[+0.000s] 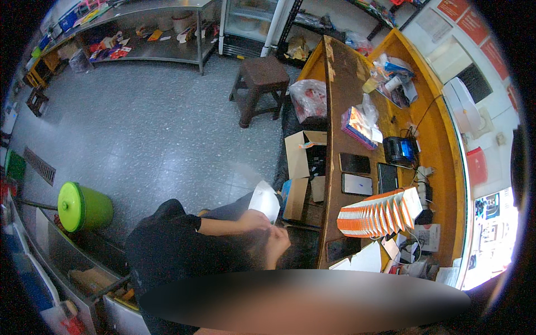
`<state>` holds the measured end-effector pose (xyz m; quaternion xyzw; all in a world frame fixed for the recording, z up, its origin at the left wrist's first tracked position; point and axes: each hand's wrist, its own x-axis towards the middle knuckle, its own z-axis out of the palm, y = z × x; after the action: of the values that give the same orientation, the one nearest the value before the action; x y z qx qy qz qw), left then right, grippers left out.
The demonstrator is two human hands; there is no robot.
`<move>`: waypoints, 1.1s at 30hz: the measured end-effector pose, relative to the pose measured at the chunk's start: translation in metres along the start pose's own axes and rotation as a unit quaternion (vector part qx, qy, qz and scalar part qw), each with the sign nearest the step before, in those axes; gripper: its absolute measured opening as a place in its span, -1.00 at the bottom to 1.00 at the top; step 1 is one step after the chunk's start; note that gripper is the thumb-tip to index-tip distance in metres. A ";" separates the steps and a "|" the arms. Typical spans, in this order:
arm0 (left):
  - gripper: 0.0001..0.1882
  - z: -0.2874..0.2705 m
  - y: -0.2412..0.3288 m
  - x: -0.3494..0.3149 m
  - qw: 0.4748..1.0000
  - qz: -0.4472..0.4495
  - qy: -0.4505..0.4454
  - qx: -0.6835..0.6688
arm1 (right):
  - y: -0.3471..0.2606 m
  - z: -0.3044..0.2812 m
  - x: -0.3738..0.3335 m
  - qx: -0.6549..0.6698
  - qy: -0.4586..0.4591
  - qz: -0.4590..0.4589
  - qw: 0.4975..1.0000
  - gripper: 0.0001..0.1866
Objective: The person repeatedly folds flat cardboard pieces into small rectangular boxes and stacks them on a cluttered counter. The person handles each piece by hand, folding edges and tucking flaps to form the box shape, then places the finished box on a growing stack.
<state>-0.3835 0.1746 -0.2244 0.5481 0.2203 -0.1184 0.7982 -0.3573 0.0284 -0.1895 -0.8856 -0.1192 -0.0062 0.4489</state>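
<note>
In front of my body, my left hand (254, 220) is closed at the lower end of a white, paper-like piece (264, 202), which stands up from the fingers. Its exact kind is hard to make out. Close beside it, my right hand (277, 240) has its fingers bent together, the tips almost meeting the left hand. Whatever those fingers hold, if anything, is hidden. Both hands are over my dark-clothed lap, left of the brown wooden desk (330, 184).
Orange-and-white folded cards (379, 215) stand on the desk near several phones (356, 184) and a tissue box (360, 128). An open cardboard box (297, 159) sits beside the desk. A brown stool (262, 78) and green lidded bin (78, 206) stand on the floor.
</note>
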 end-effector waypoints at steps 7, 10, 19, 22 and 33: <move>-0.65 0.006 0.007 0.001 0.980 0.096 0.066 0.159 | -0.017 0.000 0.002 -0.027 -0.034 -0.067 0.997 -0.85; -0.61 0.006 0.024 -0.005 0.908 0.225 0.112 0.334 | -0.026 -0.004 0.003 -0.030 -0.014 -0.063 0.997 -0.80; -0.36 0.025 0.035 -0.011 0.868 0.296 -0.079 0.391 | -0.024 -0.010 0.011 0.022 0.022 0.033 0.999 -0.56; -0.43 0.032 0.026 0.004 0.995 0.024 -0.085 0.041 | -0.021 -0.013 0.003 -0.107 -0.015 -0.077 0.991 -0.55; -0.76 0.008 0.076 0.005 0.952 0.189 0.065 0.231 | -0.029 -0.027 0.008 -0.016 0.089 -0.010 0.996 -0.81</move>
<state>-0.3443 0.1955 -0.1621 0.7556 0.1304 0.0227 0.6415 -0.3533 0.0254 -0.1496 -0.8873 -0.0872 -0.0914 0.4435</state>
